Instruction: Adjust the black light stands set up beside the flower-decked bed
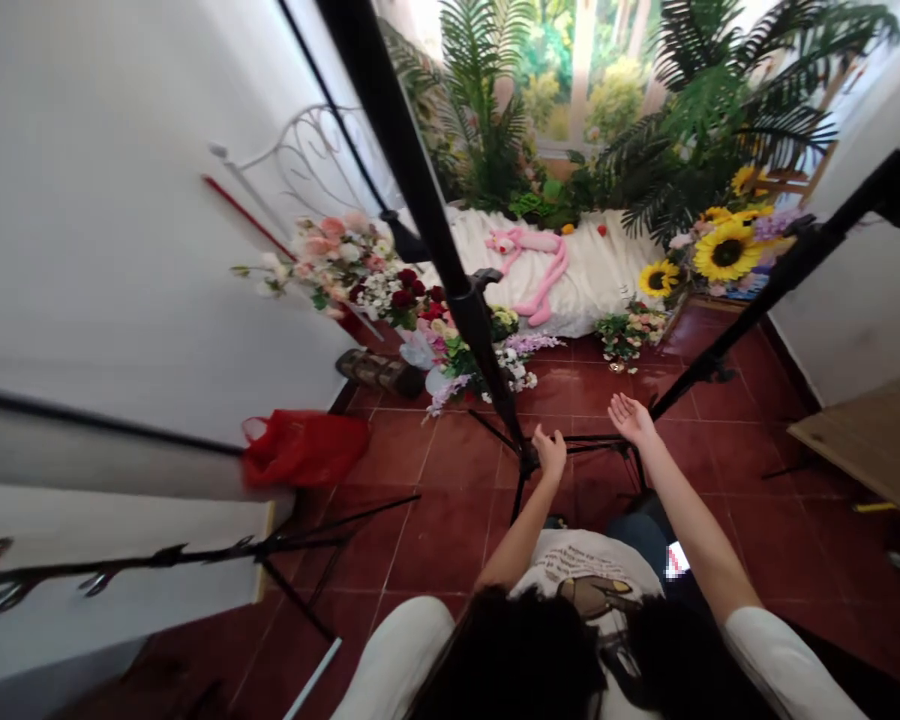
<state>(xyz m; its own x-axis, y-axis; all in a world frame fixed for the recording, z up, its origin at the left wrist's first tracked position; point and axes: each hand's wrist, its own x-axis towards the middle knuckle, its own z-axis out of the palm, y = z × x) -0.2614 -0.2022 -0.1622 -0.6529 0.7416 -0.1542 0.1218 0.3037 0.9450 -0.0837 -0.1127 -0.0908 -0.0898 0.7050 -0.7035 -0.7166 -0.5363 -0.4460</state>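
Observation:
My left hand is open beside the lower part of a black light stand, its thumb and fingers apart. I cannot tell whether its fingertips touch the stand. To the right, my right hand lies open with the palm turned up and the fingers spread a little. It is close to a second black stand, with a small gap showing between them. No object is visible in either hand. The legs of the stands spread out below and between both hands.
Beyond the stands is a white-draped bed with a pink plush toy. Flower bouquets, sunflowers and palm plants surround it. A red bag is at left, above another stand's legs. A wooden board stands right.

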